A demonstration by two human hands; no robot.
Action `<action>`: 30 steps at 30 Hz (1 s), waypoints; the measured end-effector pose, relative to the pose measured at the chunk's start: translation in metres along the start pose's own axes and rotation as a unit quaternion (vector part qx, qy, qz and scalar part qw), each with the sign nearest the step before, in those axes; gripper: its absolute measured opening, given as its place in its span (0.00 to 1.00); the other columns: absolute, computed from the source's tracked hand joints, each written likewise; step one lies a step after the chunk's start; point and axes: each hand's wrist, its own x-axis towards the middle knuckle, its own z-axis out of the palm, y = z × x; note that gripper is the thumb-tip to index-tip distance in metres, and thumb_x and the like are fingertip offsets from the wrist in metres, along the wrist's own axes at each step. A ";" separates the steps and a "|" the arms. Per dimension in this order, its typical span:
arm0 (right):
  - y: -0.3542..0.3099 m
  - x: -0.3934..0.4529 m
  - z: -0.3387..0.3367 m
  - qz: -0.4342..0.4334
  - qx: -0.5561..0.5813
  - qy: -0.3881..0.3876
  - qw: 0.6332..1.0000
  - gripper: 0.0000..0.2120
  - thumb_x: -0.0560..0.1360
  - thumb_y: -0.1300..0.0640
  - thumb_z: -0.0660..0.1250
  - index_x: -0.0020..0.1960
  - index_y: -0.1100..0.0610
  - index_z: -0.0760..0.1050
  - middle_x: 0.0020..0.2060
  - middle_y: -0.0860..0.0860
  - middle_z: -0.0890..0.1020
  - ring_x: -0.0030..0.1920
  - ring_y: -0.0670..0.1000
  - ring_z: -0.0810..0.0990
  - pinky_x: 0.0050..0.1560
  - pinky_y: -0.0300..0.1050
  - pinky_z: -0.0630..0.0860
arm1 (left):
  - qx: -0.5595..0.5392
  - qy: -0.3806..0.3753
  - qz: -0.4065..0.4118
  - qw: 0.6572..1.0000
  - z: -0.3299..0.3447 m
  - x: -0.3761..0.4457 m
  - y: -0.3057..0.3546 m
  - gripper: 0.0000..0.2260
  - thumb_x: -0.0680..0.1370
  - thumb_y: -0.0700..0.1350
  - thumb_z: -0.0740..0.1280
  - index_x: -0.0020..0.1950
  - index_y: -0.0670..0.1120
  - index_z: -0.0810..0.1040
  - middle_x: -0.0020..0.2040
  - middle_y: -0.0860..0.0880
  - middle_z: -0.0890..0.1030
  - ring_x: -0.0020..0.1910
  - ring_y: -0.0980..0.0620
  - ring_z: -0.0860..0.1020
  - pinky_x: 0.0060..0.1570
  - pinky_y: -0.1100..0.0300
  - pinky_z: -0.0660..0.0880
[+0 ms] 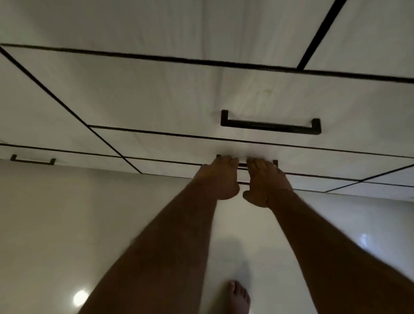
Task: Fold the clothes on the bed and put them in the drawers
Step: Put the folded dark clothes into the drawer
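White drawer fronts (193, 100) meet glossy pale floor (52, 230); left hand (220, 178) and right hand (264, 183) each grip the lowest handle (242, 165).

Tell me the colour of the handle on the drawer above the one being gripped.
Black, or very dark, against the white drawer front. The handle shows in the head view.

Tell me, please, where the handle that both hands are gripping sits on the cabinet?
In the head view, centre frame, the gripped handle is on the lowest drawer, just below the free black handle.
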 end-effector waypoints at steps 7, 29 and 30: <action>-0.016 -0.001 0.007 0.027 -0.054 -0.024 0.998 0.42 0.70 0.37 0.70 0.78 0.52 0.62 0.74 0.55 0.70 0.74 0.59 0.67 0.74 0.58 0.64 | -0.015 0.002 0.007 1.000 0.031 -0.004 -0.005 0.39 0.77 0.53 0.71 0.83 0.48 0.56 0.83 0.47 0.58 0.82 0.46 0.54 0.73 0.40 0.66; -0.096 -0.311 0.052 0.070 0.111 -0.281 0.951 0.45 0.79 0.44 0.65 0.84 0.58 0.43 0.84 0.54 0.46 0.83 0.57 0.42 0.81 0.50 0.49 | -0.032 -0.217 -0.068 0.973 0.041 -0.330 -0.040 0.19 0.80 0.56 0.59 0.70 0.52 0.71 0.70 0.47 0.76 0.69 0.43 0.73 0.67 0.43 0.68; -0.097 -0.313 0.052 0.073 0.116 -0.302 0.943 0.44 0.79 0.44 0.65 0.84 0.58 0.44 0.84 0.54 0.47 0.83 0.57 0.44 0.81 0.49 0.51 | -0.036 -0.238 -0.075 0.968 0.041 -0.338 -0.045 0.20 0.81 0.57 0.58 0.71 0.52 0.71 0.71 0.46 0.76 0.70 0.42 0.72 0.68 0.42 0.68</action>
